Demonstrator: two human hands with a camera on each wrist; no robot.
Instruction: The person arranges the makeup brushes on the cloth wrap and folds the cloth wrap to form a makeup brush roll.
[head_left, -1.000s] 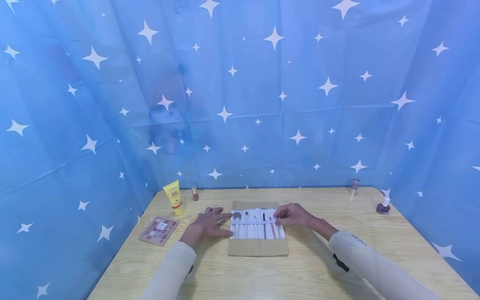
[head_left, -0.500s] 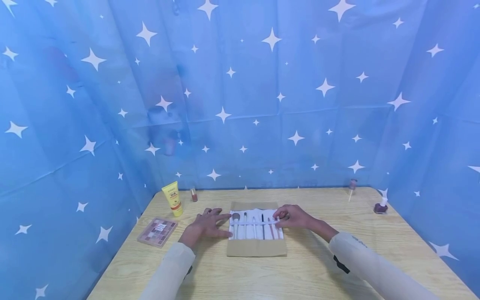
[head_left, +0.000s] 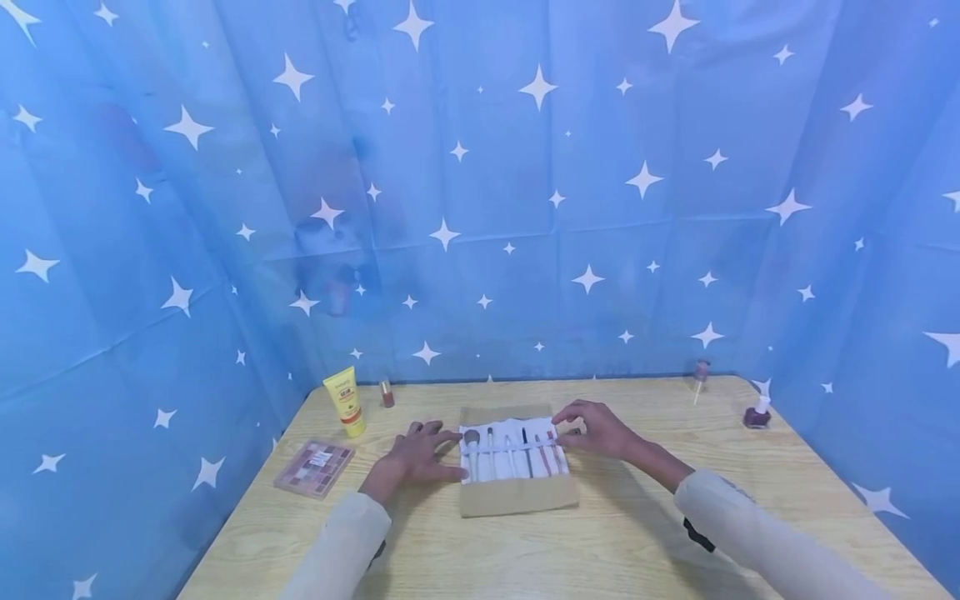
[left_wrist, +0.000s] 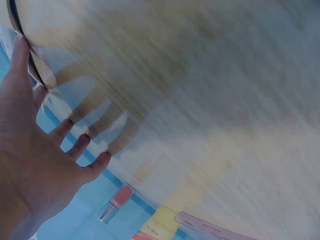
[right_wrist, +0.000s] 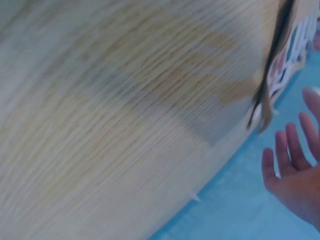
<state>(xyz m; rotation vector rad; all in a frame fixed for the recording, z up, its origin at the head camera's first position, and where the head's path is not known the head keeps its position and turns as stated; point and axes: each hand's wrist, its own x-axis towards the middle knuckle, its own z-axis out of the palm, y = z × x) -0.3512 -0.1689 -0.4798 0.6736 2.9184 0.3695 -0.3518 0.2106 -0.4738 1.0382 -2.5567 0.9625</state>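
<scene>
A beige fabric brush roll [head_left: 519,498] with a white lining lies unfolded on the table. Several makeup brushes sit side by side under its white strap, with a fluffy large brush [head_left: 472,439] at the left end. My left hand [head_left: 415,457] rests at the roll's left edge, fingers spread, thumb and forefinger touching that edge. In the left wrist view the left fingertips [left_wrist: 103,157] reach the tabletop. My right hand [head_left: 602,431] is at the roll's right edge beside a reddish-tipped brush [head_left: 553,450]. Its fingers are loosely bent and appear to hold nothing in the right wrist view.
At the left are an eyeshadow palette [head_left: 315,468], an upright yellow tube [head_left: 345,402] and a small red bottle with a gold cap [head_left: 387,394]. A dark nail polish bottle [head_left: 757,414] and a pinkish item [head_left: 701,371] stand at the right. A blue star-patterned curtain [head_left: 480,208] surrounds the table.
The right hand's fingers have left the rightmost brush and spread apart, and the hand has moved slightly right. The left hand stays at the roll's edge. The head view has shifted slightly.
</scene>
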